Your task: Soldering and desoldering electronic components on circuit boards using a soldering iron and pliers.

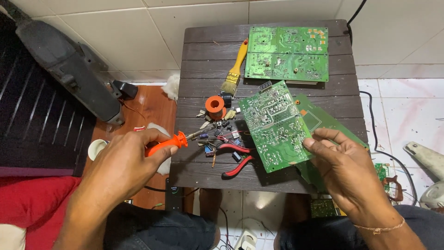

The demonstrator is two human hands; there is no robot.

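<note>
My left hand (pixel 122 164) grips an orange-handled soldering iron (pixel 171 142), its metal tip pointing right over small loose parts on the dark wooden table (pixel 203 171). My right hand (pixel 340 164) holds a green circuit board (pixel 275 125) by its right edge, solder side up and tilted above the table. Another green board (pixel 323 121) lies under it. Red-handled pliers (pixel 236 159) rest between my hands.
A large green circuit board (pixel 286 53) lies at the table's far end, beside a yellow-handled brush (pixel 235 69). An orange coil spool (pixel 214 106) sits mid-table. A black appliance (pixel 69 69) leans at left. Cables and more boards lie on the tiled floor at right.
</note>
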